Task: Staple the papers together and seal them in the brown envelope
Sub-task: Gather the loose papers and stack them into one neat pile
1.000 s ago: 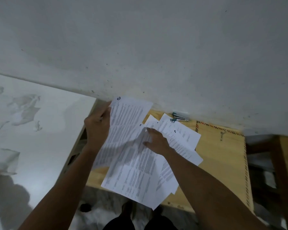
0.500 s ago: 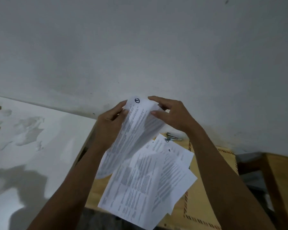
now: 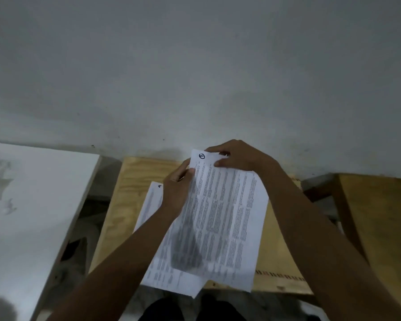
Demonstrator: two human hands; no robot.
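A printed white sheet (image 3: 229, 216), with a circled mark at its top corner, is held up over the small wooden table (image 3: 130, 193). My left hand (image 3: 176, 193) pinches its left edge and my right hand (image 3: 239, 156) grips its top edge. Other printed sheets (image 3: 162, 269) lie on the table beneath it, sticking out at the left and bottom. The brown envelope (image 3: 278, 258), with a striped border, lies under the papers at the right. No stapler shows; the raised sheet and my hands hide the table's back edge.
A grey wall (image 3: 195, 77) rises right behind the table. A white board (image 3: 33, 205) lies at the left, across a dark gap. Another wooden surface (image 3: 380, 216) stands at the right. The floor and my feet show below the table's front edge.
My right hand left the papers on the table and took the top edge of the sheet that my left hand held. The view swung left, so the table now sits centred.
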